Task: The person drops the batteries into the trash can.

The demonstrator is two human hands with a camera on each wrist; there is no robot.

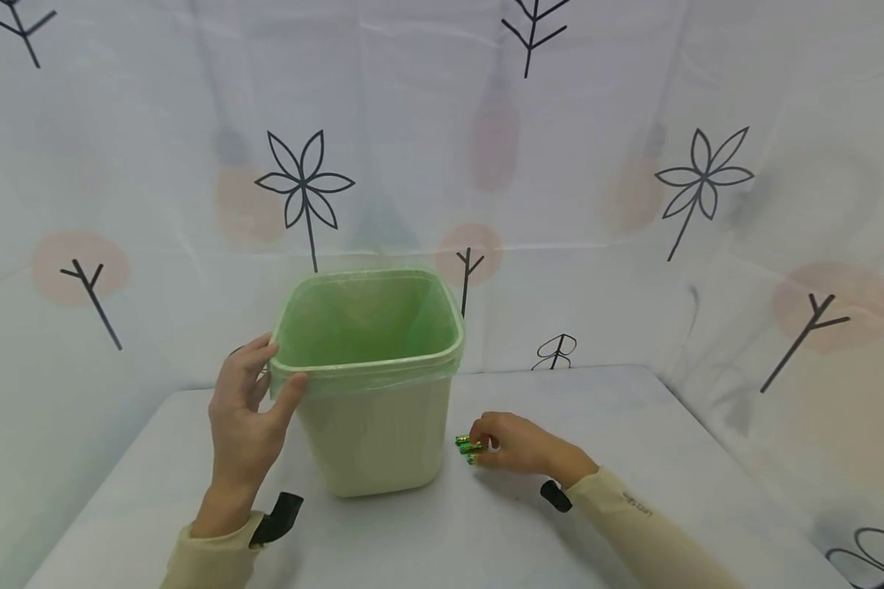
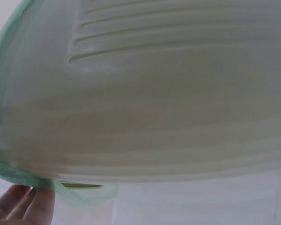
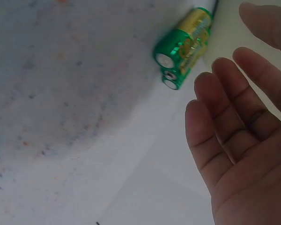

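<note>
A pale green trash bin (image 1: 372, 433) stands upright on the table, lined with a thin green bag (image 1: 368, 372) folded over its rim. My left hand (image 1: 246, 425) grips the bin's near left corner just below the rim, thumb on the front and fingers on the side. In the left wrist view its fingertips meet the liner (image 2: 18, 174). To the right of the bin lies a small group of green and gold batteries (image 1: 466, 448). My right hand (image 1: 516, 446) is beside them with loosely bent fingers, and the right wrist view shows a gap between fingertips and batteries (image 3: 185, 47).
The white table (image 1: 560, 401) reaches back to a hanging white cloth (image 1: 412, 164) printed with flowers and twigs. More cloth hangs along the sides. A black strap piece (image 1: 556, 496) shows at the right wrist, another (image 1: 278, 519) at the left.
</note>
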